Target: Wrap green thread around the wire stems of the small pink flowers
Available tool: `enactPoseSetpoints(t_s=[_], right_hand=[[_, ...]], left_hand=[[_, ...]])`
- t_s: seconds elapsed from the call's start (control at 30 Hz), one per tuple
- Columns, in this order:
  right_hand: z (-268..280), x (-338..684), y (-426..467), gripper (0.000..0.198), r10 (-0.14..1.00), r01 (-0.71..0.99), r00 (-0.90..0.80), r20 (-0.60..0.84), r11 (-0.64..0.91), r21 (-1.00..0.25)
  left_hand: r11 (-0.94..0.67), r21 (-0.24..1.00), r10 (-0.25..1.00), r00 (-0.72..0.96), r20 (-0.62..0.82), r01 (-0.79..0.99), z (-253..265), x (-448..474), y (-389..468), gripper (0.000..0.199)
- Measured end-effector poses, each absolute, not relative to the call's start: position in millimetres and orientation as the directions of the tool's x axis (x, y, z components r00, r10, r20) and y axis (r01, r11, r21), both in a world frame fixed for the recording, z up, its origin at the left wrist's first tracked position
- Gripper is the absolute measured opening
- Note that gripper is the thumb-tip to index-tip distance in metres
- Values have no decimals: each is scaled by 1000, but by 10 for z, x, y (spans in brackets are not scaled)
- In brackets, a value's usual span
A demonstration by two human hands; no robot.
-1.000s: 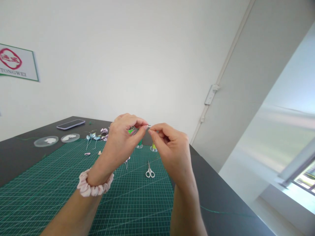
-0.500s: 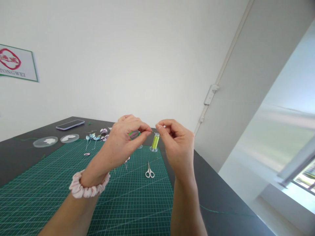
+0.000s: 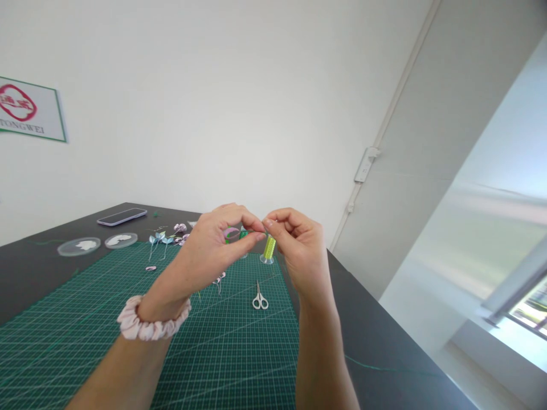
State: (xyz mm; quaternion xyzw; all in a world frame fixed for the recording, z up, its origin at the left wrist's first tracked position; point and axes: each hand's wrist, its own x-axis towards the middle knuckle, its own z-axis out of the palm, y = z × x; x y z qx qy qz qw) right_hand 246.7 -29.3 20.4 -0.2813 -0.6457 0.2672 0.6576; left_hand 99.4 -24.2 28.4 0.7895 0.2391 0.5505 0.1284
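Note:
Over the green cutting mat (image 3: 239, 353), my left hand (image 3: 222, 236) and my right hand (image 3: 297, 236) meet fingertip to fingertip. Thumb and index finger of each hand are pinched on a thin strand (image 3: 252, 231), mostly hidden by the fingers; its material is too fine to tell. Just behind my right fingertips stands a spool of yellow-green thread (image 3: 269, 248). A green spool (image 3: 243, 234) shows partly through the gap in my left hand. White-handled scissors (image 3: 260, 300) lie on the mat below. A small pink piece with thin stems (image 3: 219, 279) lies beneath my left hand.
Blue and purple small flowers on stems (image 3: 160, 238) lie at the mat's far edge. Left of them are two clear shallow dishes (image 3: 68, 248) with white pieces and a phone (image 3: 122, 216). A loose green thread (image 3: 371, 367) lies on the dark table at right.
My right hand has moved left, so its fingertips now touch those of my left hand. The left hand has shifted only slightly; the items on the table stay put.

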Motion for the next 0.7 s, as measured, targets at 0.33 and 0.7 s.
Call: enactPoseSetpoints(t_s=[0.33,0.7], right_hand=[[210,2442,-293,11,695,41,59,716,715,-697],[207,2527,-250,10,731,-123,0,682,677,-726]], left_hand=[[-901,312,403,310,861,302,270,980,-204,14],[-889,387,447,289,846,243,277,972,-237,11]])
